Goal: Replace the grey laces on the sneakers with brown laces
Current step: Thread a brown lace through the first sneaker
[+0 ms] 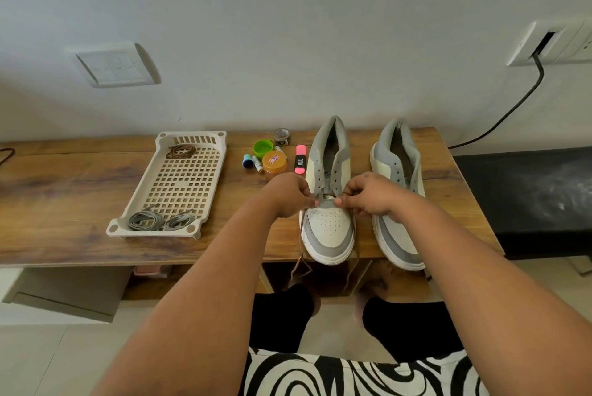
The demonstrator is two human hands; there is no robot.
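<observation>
Head view is looking down on a wooden table [80, 190], and both hands are working at the left sneaker [328, 229], which is sitting toe-out at the table's near edge. The left hand [290, 195] is pinching one strand of the brown lace [299, 262] beside the lowest eyelets, fingers curled tight around it; the right hand [368, 195] is pinching the other strand on the opposite side of the tongue. The loose ends are dangling over the table edge below the toe. The right sneaker [395, 203] is standing just beside the first one, its eyelets looking bare, partly hidden behind the right wrist. Over to the left, a slotted tray [179, 185] is holding two bundles of grey laces [160, 221] at its near end and a coiled brown bundle [181, 150] at the far end. Between tray and sneakers, a pink highlighter [300, 160], an orange-lidded jar [274, 163] and a green cap [262, 148] are lying in a cluster
</observation>
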